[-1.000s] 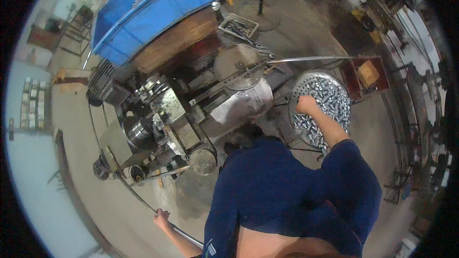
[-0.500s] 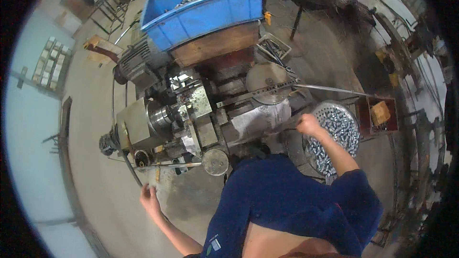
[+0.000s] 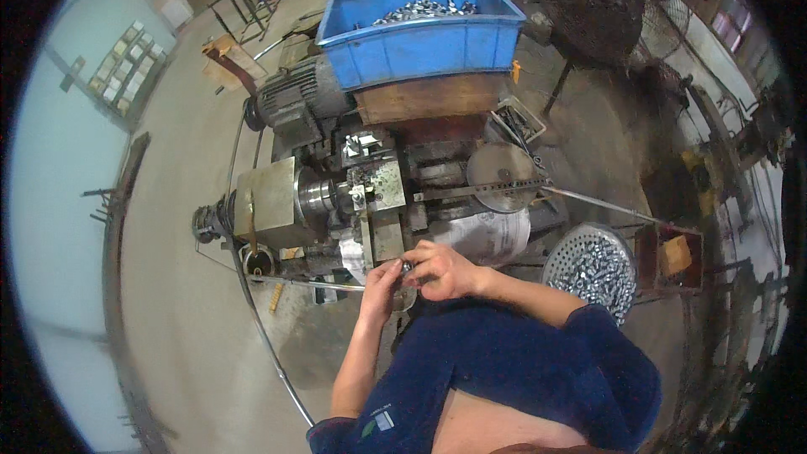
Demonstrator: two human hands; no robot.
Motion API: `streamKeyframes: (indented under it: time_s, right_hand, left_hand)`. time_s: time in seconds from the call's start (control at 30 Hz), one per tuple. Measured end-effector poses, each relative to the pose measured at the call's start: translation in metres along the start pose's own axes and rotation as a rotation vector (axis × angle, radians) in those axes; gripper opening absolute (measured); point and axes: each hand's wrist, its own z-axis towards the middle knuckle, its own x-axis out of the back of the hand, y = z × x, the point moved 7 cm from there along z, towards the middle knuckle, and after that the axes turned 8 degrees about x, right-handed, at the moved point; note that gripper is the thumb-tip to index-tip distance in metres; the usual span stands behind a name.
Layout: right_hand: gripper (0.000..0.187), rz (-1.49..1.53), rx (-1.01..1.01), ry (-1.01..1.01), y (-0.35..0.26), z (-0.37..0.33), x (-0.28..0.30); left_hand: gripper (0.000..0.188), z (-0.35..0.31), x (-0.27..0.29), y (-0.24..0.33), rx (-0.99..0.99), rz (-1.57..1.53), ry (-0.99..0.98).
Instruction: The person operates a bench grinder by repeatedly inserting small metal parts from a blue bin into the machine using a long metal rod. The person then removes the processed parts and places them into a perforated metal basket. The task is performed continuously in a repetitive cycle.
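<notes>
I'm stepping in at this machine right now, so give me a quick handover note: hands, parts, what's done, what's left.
Left hand: in front of the machine, fingertips pinching a small metal part.
Right hand: meets the left at the same part; which hand bears it is unclear.
Parts: perforated round pan of shiny metal pieces sits at the person's right; blue bin behind the machine also holds metal pieces.
Done: one piece is in hand at the front of the machine.
Left: the piece is not yet on the machine; many pieces remain in the pan.
</notes>
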Motion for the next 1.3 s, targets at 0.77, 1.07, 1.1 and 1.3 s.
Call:
streamKeyframes:
  time_s: [0.77,1.07,1.1,1.3]
  right_hand:
    - [0.019,-0.572,-0.075,-0.287,0.143,0.169,-0.043]
    - [0.02,-0.267,-0.378,-0.256,0.181,0.175,-0.068]
    - [0.021,-0.265,-0.384,-0.247,0.177,0.179,-0.068]
    - [0.024,-0.345,-0.495,-0.161,0.161,0.191,-0.065]
  left_hand:
    - [0.039,-0.228,0.309,0.03,0.09,1.145,1.341]
    - [0.041,-0.224,0.324,-0.042,0.272,0.959,1.226]
    - [0.041,-0.222,0.326,-0.043,0.247,1.007,1.265]
    - [0.033,-0.196,0.348,-0.031,0.241,1.004,1.296]
